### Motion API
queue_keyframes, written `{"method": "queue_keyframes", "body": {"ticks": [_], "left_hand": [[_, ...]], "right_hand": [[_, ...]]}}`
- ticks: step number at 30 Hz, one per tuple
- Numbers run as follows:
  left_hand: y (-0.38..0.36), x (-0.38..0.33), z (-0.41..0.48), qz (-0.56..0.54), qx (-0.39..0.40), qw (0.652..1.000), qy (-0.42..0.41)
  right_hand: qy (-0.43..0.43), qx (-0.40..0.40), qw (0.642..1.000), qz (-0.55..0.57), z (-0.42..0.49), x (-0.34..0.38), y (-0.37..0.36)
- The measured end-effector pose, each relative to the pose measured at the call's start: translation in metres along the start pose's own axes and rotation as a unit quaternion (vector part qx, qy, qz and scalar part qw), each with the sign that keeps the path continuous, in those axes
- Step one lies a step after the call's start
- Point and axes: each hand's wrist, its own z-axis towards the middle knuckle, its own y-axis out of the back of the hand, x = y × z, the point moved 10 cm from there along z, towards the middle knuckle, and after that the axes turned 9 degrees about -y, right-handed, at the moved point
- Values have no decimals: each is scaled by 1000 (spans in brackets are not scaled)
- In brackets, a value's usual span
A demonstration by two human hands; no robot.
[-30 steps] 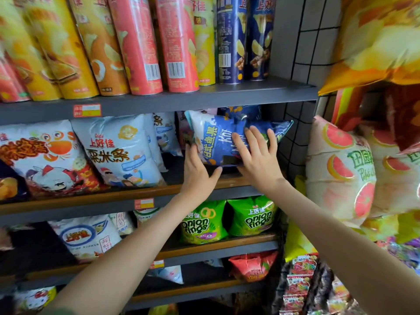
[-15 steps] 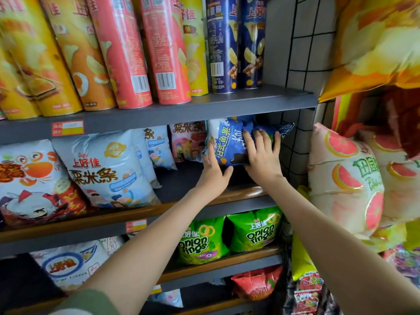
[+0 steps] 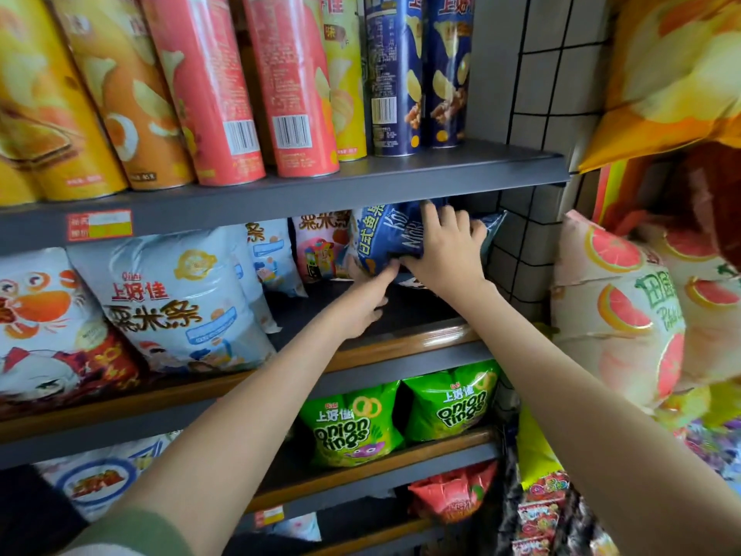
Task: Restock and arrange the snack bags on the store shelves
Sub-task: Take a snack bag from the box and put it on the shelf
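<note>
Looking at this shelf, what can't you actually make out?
Head view, blue snack bag: top hidden behind the upper shelf, right part under the right hand.
Head view, left hand: fingertips motion-blurred, so gripping or just touching the bag is unclear.
Head view, price label: print blurred.
Head view, chip canisters: tops cut off by the top edge.

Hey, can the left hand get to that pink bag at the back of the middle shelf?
Probably yes. The left hand touches the lower edge of the blue bag, and the pink bag stands just to its left, with bare shelf in front and nothing between them.
</note>
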Motion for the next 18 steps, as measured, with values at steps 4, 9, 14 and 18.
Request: {"method": "queue_keyframes", "body": {"ticks": [4, 9, 14, 18], "left_hand": [[-4, -11, 0, -123, -36, 990, -65], [-3, -31, -15, -90, -85, 969, -211], [13, -27, -45, -83, -176, 939, -285], [39, -26, -69, -118, -290, 901, -300]], "right_hand": [[40, 27, 999, -16, -4, 1, -6], [60, 30, 997, -24, -16, -7, -2], [93, 53, 993, 39, -17, 14, 11], [120, 88, 987, 63, -18, 37, 10]]}}
